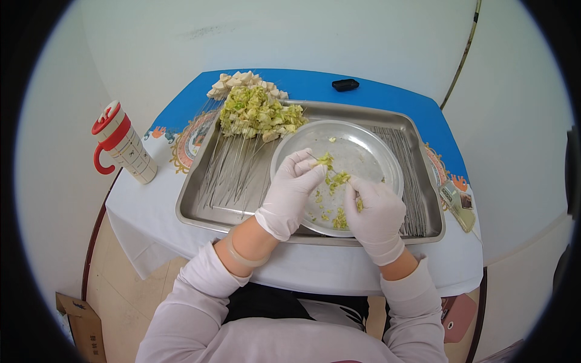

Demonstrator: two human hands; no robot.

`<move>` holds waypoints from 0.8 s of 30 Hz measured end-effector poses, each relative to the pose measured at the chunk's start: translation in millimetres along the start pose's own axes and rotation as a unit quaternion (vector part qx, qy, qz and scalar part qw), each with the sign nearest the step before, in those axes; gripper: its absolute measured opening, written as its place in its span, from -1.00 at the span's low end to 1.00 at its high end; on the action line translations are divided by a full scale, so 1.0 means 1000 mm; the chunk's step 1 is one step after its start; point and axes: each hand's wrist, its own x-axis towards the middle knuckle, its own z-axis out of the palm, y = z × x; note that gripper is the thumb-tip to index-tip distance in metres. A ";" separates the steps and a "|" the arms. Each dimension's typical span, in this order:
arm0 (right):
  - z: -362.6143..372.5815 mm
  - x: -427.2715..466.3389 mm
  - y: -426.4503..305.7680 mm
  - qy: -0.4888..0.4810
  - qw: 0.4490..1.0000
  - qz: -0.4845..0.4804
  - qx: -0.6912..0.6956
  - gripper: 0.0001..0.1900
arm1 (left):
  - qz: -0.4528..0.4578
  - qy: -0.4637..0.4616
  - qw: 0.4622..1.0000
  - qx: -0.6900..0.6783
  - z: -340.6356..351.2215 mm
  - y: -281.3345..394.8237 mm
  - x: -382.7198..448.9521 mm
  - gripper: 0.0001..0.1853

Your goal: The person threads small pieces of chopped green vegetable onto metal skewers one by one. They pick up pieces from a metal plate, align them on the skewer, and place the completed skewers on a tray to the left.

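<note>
Both my hands wear thin white gloves and meet over a round metal pan [278, 156]. In my left hand [288, 195] is a thin skewer [312, 155], mostly hidden, with a pale green leaf piece [325, 159] by the fingertips. My right hand [377, 211] pinches another bit of chopped leaf [340, 179] just below and to the right. Small leaf scraps [339, 218] lie on the pan's bottom. Loaded skewers [240, 159] rest in the tray's left part, their clustered leafy ends [252, 109] piled over its far left corner.
The pan sits in a rectangular steel tray [190, 199]. Bare metal skewers [404, 181] fill the tray's right side. Behind the leafy pile are skewered off-white chunks [245, 80]. A red-lidded tumbler [127, 145], a phone [457, 205] and a small black object [345, 85] are on the table.
</note>
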 end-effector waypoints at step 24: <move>0.009 -0.003 0.011 -0.023 0.997 0.048 0.058 -0.94 | -0.071 -0.066 0.995 -0.002 -0.002 0.005 0.001 -0.34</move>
